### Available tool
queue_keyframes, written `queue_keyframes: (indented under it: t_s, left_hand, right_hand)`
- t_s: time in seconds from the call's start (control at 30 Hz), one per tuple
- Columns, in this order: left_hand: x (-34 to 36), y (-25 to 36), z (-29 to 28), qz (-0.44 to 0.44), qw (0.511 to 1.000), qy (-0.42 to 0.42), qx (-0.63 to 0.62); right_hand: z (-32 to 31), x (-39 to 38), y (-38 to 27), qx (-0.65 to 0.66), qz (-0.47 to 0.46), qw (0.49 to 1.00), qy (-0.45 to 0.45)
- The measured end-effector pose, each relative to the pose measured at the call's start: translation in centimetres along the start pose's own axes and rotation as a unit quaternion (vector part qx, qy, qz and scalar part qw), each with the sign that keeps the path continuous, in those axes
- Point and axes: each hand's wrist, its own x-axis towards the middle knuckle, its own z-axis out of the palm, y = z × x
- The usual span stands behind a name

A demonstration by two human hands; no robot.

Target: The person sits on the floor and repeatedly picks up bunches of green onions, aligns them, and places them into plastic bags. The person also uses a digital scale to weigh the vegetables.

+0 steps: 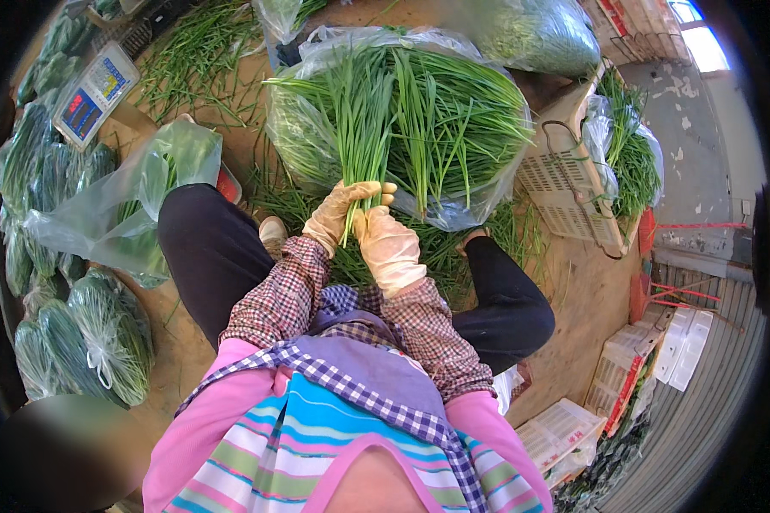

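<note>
Both my hands wear pale, cream-coloured gloves. A bunch of long green chives stands between them, leaves pointing away from me and stalk ends toward me. My left hand is closed round its lower part, fingers reaching across the stalks. Just below and to the right, my right hand has its fingers pressed against the stalk ends. Behind the bunch sits a large see-through plastic bag, its mouth spread wide and full of more chives. The held leaves overlap the ones in the bag.
Loose chives litter the floor. On the left are a digital scale, an opened plastic bag and several packed bags of greens. A beige crate of chives stands right; another stuffed bag lies behind. Boxes line the lower right.
</note>
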Motion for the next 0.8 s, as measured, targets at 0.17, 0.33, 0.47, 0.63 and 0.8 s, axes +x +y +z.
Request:
queue_keyframes:
  t_s: [0.17, 0.33, 0.47, 0.63, 0.8]
  left_hand:
    - [-1.0, 1.9, 3.1, 0.006, 0.994, -0.082, -0.079]
    - [-3.0, 5.8, 11.8, 0.025, 0.962, -0.246, -0.116]
    - [-3.5, 4.7, 9.2, 0.024, 0.978, -0.151, -0.139]
    - [-1.7, 1.4, 5.7, -0.004, 0.961, -0.113, -0.254]
    - [-1.7, 0.3, 5.7, -0.026, 0.964, 0.057, -0.258]
  right_hand:
    - [-5.7, 2.4, 2.5, 0.388, 0.257, 0.884, -0.05]
    - [0.3, 7.7, 11.9, 0.289, 0.165, 0.943, 0.016]
    - [-3.4, 6.0, 7.3, 0.45, 0.225, 0.863, -0.057]
    - [-5.1, 1.3, 5.3, 0.499, 0.161, 0.844, 0.109]
    - [-4.2, 1.9, 4.6, 0.388, -0.004, 0.912, 0.131]
